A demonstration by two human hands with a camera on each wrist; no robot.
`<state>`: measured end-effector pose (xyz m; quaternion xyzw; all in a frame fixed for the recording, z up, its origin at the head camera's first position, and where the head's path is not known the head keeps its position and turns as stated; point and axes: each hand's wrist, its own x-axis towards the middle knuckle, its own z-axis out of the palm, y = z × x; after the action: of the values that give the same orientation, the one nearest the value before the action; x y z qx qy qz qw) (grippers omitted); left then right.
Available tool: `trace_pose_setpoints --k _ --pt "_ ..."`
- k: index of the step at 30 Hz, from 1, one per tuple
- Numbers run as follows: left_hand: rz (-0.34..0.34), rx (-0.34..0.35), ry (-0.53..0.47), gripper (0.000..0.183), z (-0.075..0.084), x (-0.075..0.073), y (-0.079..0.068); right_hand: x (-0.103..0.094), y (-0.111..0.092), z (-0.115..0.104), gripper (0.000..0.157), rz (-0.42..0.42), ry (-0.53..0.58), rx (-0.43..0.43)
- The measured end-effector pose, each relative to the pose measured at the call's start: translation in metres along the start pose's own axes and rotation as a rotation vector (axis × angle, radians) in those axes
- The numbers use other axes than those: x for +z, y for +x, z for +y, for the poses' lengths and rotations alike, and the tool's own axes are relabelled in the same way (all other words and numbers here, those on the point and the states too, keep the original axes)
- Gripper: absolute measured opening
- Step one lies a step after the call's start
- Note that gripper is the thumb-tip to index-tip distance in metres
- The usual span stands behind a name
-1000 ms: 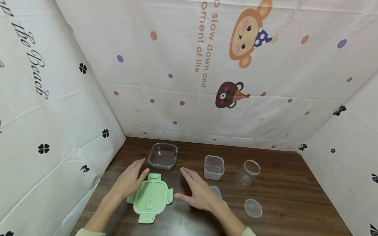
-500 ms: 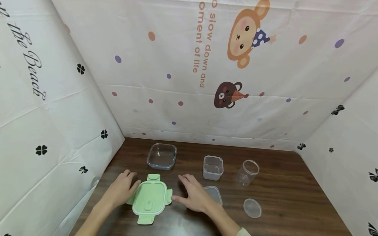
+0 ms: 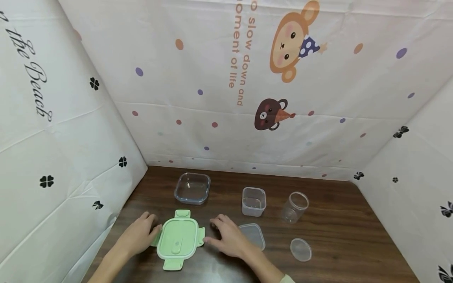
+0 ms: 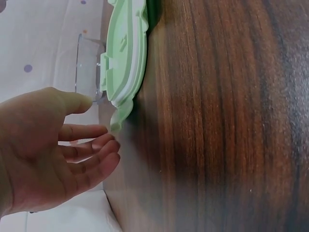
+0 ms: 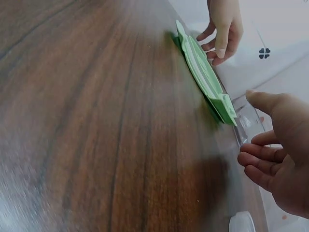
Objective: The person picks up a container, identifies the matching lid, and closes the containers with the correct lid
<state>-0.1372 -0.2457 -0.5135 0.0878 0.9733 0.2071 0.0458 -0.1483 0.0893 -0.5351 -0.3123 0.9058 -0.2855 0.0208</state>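
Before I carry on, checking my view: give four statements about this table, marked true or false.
1. The square green plastic lid lies between the left hand and right hand. True.
2. The green lid covers the square clear glass container. False: the container stands uncovered beyond it.
3. The round translucent plastic lid lies on the dark wooden table. True.
4. The right hand grips the cylindrical clear plastic jar. False: the jar stands apart.
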Motion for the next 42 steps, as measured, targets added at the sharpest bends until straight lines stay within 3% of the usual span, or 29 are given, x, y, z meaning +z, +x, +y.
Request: trace_pose_setpoints --k 15,22,30,33,39,42 --pt "-0.027 -0.036 -0.059 0.011 -0.005 0.003 0.0 0.014 0.007 -0.011 0.038 -0.027 0.049 0.02" --pt "-0.061 -0.078 -0.094 0.016 -0.006 0.004 -0.002 0.02 0.009 -0.015 0.035 0.004 0.062 0.017" --pt "-0.077 -0.077 -0.156 0.011 -0.009 0.004 -0.002 0.019 0.011 -0.015 0.034 0.024 0.178 0.078" --pt "-0.093 -0.07 -0.21 0.008 -0.011 0.002 -0.002 0.019 0.011 -0.016 0.032 0.032 0.253 0.112" --pt "-0.197 -0.051 -0.456 0.012 -0.028 0.001 -0.003 0.017 0.012 -0.017 0.021 0.085 0.403 0.226" --pt "-0.229 -0.058 -0.521 0.015 -0.033 0.001 -0.002 0.018 0.012 -0.016 0.017 0.112 0.461 0.275"
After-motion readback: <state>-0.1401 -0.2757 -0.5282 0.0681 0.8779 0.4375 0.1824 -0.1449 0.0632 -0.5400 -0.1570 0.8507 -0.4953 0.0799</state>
